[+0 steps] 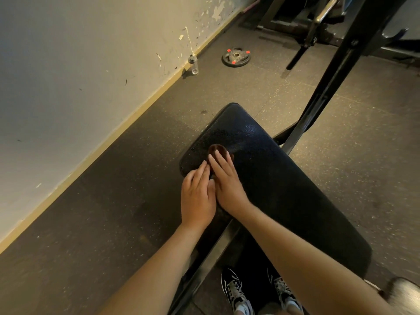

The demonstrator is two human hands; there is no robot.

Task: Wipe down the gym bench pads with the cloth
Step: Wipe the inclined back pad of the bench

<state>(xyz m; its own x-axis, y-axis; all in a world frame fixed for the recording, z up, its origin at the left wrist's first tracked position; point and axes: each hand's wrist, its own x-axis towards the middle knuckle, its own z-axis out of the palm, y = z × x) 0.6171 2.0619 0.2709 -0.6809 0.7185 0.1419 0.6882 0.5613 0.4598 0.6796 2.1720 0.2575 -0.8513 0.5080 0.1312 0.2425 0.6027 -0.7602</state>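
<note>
Right hand [227, 183]: fingers flat, pressing cloth [217, 149] down to wipe.
Left hand [197, 196]: flat alongside, likely steadying on pad [284, 178].

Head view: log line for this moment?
step: wipe | right hand: pressing cloth flat | left hand: flat alongside | cloth: on bench pad, toward far end

One bench pad [284, 178], one cloth [218, 149], two hands: left hand [197, 196], right hand [227, 180]. Far off: one weight plate [236, 57], one bottle [193, 64]. Near: two shoes [236, 292].
</note>
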